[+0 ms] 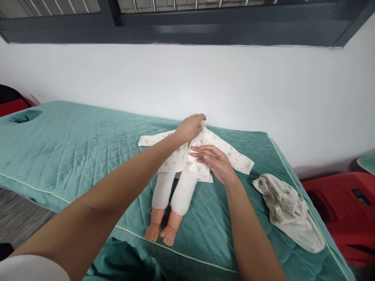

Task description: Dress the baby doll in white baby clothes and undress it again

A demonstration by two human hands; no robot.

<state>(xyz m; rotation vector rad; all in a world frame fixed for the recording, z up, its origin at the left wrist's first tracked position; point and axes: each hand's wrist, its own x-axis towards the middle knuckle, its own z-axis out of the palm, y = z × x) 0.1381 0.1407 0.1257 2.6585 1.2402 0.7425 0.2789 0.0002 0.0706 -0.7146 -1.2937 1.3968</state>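
Note:
A doll lies on its back on the teal quilted bed cover, its white cloth legs (183, 193) and bare plastic feet (169, 234) pointing toward me. It wears a white printed baby shirt (224, 146) with both sleeves spread out sideways. At the collar, my left hand (191, 128) is closed with its fingertips on the shirt's neck edge; it covers the doll's neck and most of the head. My right hand (215, 160) is open, fingers stretched out over the lower front of the shirt and seemingly touching the cloth.
A crumpled white printed garment (288, 212) lies to the right on the bed (88, 144). Behind the bed stands a white wall (164, 80) below a dark window frame (219, 25). Red plastic furniture (348, 207) is beyond the right edge; a face hole (26, 116) is at far left.

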